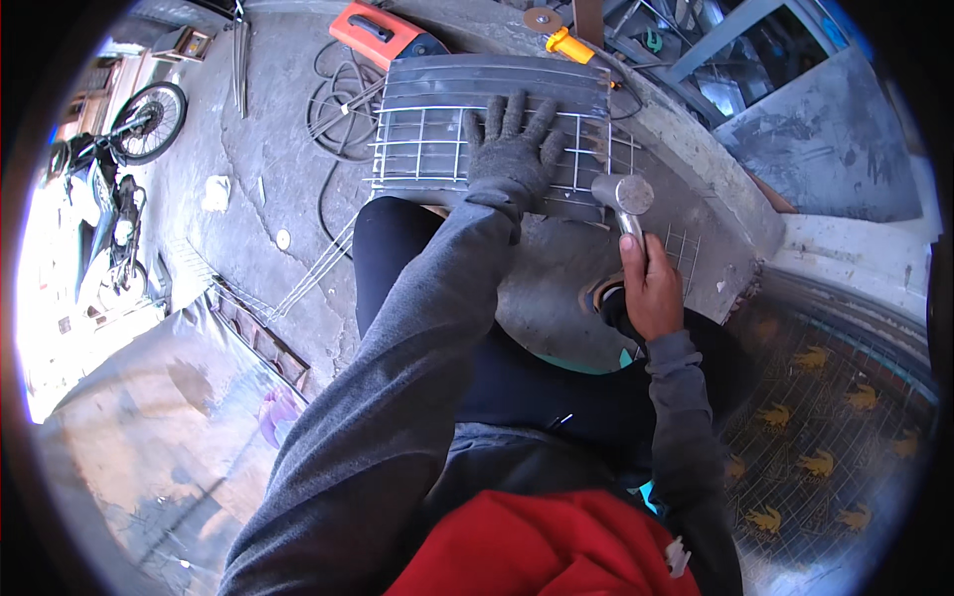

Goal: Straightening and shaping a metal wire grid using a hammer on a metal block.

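Note:
My left hand (511,149), in a dark grey glove, lies flat with its fingers spread on a wire grid (422,144). Beneath the grid is a dark grey slatted metal panel (477,79). To the right, my bare right hand (653,290) is closed round the handle of a metal hammer (633,193). The hammer's head is up beside the panel's right end, where several wire ends stick out. Whether the head touches the wires I cannot tell.
An orange welding machine (376,32) and a coiled dark cable (343,104) lie beyond the panel. A yellow angle grinder (568,45) rests at the far right. A motorcycle (114,189) stands at the left. Metal sheets (825,139) lean at the right. A patterned mat (815,427) lies near right.

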The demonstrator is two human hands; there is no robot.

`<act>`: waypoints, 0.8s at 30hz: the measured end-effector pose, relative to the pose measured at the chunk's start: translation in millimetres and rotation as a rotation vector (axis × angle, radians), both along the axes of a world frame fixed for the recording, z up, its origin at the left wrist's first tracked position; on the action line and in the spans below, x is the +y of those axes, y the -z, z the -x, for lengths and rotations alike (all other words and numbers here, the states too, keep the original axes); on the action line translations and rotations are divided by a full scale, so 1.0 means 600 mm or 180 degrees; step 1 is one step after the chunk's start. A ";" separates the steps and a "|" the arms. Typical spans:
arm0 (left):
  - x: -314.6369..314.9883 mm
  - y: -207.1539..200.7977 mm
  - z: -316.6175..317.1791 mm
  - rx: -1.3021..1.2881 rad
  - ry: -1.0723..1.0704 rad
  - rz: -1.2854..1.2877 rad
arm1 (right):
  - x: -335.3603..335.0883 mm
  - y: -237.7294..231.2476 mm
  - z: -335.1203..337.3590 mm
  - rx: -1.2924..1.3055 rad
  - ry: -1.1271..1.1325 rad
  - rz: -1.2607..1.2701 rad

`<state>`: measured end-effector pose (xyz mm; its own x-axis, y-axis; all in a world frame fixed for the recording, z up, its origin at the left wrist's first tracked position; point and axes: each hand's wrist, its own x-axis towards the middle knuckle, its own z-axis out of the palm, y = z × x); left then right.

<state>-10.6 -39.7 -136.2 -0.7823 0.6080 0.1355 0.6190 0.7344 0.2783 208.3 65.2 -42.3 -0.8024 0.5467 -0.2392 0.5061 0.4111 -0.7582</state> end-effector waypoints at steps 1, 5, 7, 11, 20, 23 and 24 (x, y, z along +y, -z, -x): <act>0.000 0.000 0.004 0.0047 0.0021 0.0046 | 0.002 -0.009 -0.001 0.0118 0.0033 -0.0014; -0.008 0.001 0.014 0.0127 0.0031 0.0156 | 0.004 -0.039 -0.008 0.0850 0.0232 0.0055; -0.008 0.003 0.015 0.0131 0.0045 0.0119 | 0.002 -0.038 -0.011 0.1136 0.0325 0.0103; -0.006 0.003 0.016 0.0146 -0.0034 0.0135 | 0.002 0.007 0.005 0.1479 0.0088 -0.0702; -0.011 -0.002 0.017 0.0095 0.0003 -0.0001 | 0.027 -0.043 0.024 0.0569 0.0232 -0.0078; -0.011 0.002 0.016 0.0046 0.0008 0.0042 | 0.019 -0.041 0.010 0.0984 0.0344 -0.0109; -0.011 0.003 0.017 0.0092 0.0013 0.0001 | 0.015 -0.028 0.011 0.1356 0.0414 -0.0267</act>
